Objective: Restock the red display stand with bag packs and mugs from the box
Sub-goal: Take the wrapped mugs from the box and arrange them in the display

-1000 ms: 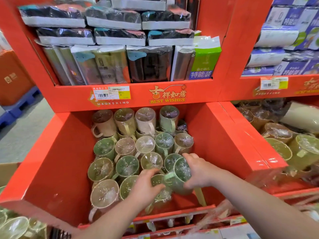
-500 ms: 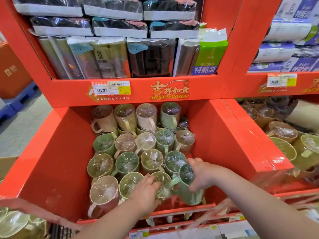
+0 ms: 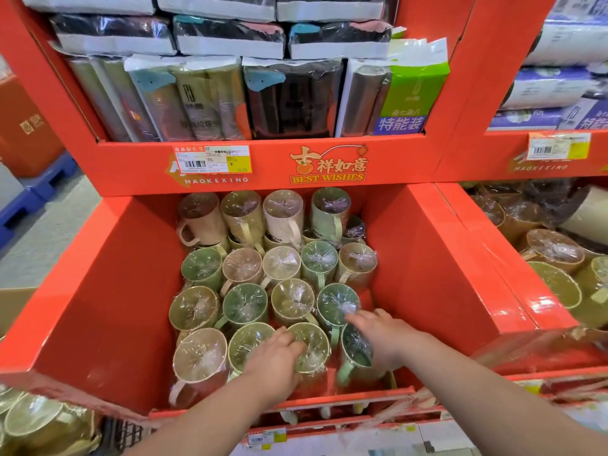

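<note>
**Front row of mugs being seated in the lower bin**

The lower bin of the red cardboard display stand (image 3: 108, 291) holds rows of film-wrapped mugs (image 3: 283, 264) in greens, beige and pink, standing close together with film stretched across their tops. Film-wrapped bag packs (image 3: 289, 100) fill the shelf above.

The left hand (image 3: 274, 365) has its fingers curled over the near rim of a pale green wrapped mug (image 3: 312, 348) in the front row. The right hand (image 3: 386, 340) lies with its fingers nearly straight and spread over a dark green wrapped mug (image 3: 355, 357) at the right end of that row. Its forefinger reaches the teal wrapped mug (image 3: 337, 304) just behind. The thumb is hidden, but the hand appears to press rather than grip.

These mugs are probably light and stiff, and the trouble is likely to lie in the wrap. The film looks slick, so a loose hold on the side may slide. The film over the mouth would likely sag or tear under a fingertip. The handle, or a full wrap round the body, looks the safer hold. The handles stick out and may snag on neighbours, so each wants turning into a gap before it is pushed down
</note>
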`<state>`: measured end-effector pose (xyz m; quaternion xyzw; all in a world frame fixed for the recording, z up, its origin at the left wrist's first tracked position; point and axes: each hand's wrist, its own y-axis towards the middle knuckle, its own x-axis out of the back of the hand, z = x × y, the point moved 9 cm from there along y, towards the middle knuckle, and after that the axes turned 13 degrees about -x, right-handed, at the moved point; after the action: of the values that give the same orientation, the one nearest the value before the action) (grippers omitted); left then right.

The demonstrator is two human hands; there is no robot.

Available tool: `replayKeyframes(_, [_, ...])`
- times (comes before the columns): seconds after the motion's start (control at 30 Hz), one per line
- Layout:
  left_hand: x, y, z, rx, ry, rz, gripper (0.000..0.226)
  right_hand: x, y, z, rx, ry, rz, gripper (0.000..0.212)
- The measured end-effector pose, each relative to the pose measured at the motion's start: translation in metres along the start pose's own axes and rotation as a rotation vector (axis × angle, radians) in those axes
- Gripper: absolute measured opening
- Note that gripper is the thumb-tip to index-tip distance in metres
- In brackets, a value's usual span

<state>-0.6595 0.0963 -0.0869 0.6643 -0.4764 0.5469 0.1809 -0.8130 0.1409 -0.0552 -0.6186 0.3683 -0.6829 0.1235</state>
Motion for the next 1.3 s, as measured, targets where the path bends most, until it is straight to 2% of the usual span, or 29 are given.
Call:
replayKeyframes(0.2, [-0.001,0.001,0.001,0.012,0.002,-0.008,0.055,-0.016,0.002,0.002,0.007,0.055,-0.065,0.100])
replayKeyframes(0.33, [-0.003,0.000,0.000,0.012,0.010,-0.004,0.055,-0.019,0.006,-0.001,-0.049,0.066,-0.057,0.101])
replayKeyframes(0.47, [-0.005,-0.001,-0.001,0.013,0.015,-0.016,0.055,-0.020,0.010,-0.001,-0.026,0.110,-0.053,0.094])
replayKeyframes(0.8, [-0.004,-0.004,-0.005,0.060,0.010,-0.019,0.055,-0.023,0.010,0.001,-0.038,0.124,-0.055,0.095])
replayKeyframes(0.97, [0.000,-0.008,-0.009,0.095,0.027,0.007,0.060,-0.022,0.007,0.003,-0.050,0.056,-0.059,0.102])
replayKeyframes(1.1, [0.007,-0.018,-0.009,0.138,0.030,-0.013,0.061,-0.002,-0.001,0.014,0.018,0.032,-0.162,0.087])
replayKeyframes(1.3, [0.029,-0.042,-0.004,0.257,0.050,-0.112,0.062,0.018,-0.018,0.055,0.224,-0.076,-0.290,0.063])
